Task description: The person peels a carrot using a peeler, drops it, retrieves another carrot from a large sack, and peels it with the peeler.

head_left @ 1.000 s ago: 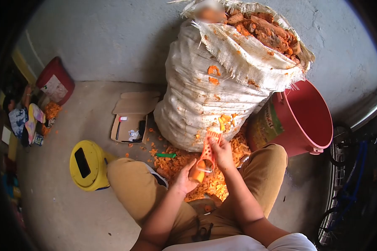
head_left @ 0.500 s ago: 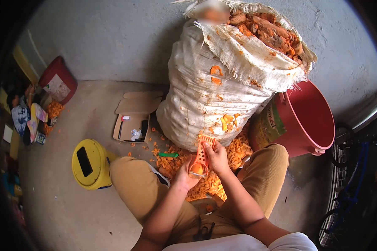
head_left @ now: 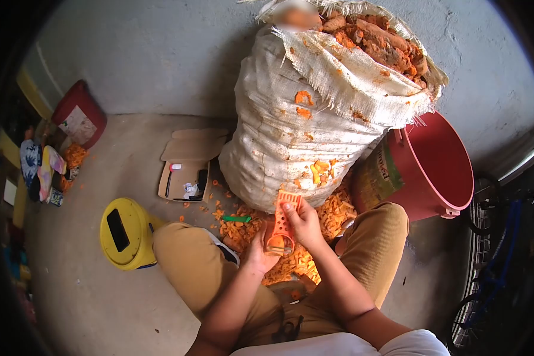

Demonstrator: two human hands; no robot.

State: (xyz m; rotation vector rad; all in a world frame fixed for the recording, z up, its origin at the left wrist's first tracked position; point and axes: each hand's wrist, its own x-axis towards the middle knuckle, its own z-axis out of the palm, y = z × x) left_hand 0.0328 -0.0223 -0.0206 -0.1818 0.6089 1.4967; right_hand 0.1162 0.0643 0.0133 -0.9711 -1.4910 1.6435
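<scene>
My right hand [head_left: 304,223] is closed around an orange plastic peeler [head_left: 283,215] with holes along its flat handle, thumb pressed on top. The peeler's wide lower end lies over an orange-brown root [head_left: 270,230], which my left hand [head_left: 260,251] grips from the side. Much of the root is hidden by the peeler and fingers. Orange peelings [head_left: 293,267] are heaped on the floor under my hands and between my legs. Just beyond stands a large white woven sack [head_left: 273,130], with orange-brown roots [head_left: 382,47] showing at its open top.
A red tub [head_left: 436,172] leans near the sack's right side. To the left are an open cardboard box [head_left: 187,157], a green-handled item [head_left: 236,219], and a yellow bucket [head_left: 139,237] with a phone [head_left: 118,229] on its lid. At far right is a bicycle [head_left: 504,249].
The peeler has shifted slightly down over the root, covering more of its orange end. Both hands keep their grip, and the view has moved a little.
</scene>
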